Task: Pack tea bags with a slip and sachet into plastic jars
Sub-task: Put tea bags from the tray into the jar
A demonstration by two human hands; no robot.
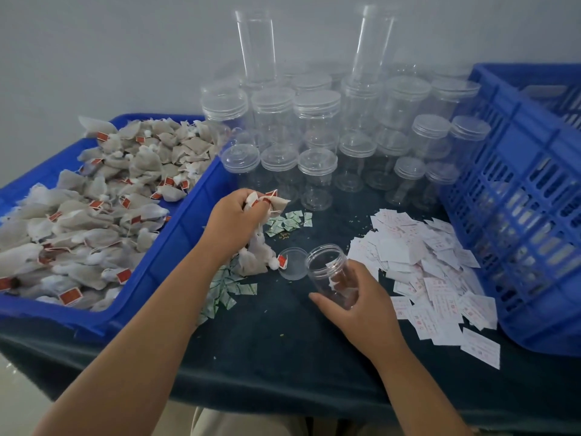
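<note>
While left hand point(233, 222) clutches tea bags point(277, 202), likely light, soft, crushable, right hand point(366, 302) wraps open jar point(327, 262): probably rigid, slick; best gripped round wall.

I'm at a small packing bench, by the look of it: a table point(283, 357) under dark cloth against a bare grey wall point(125, 42). On its left a blue bin point(176, 234) heaped with tea bags point(110, 190), at its back rows of empty lidded jars point(317, 108), on its right loose slips point(424, 265) and a blue crate point(518, 171).
</note>
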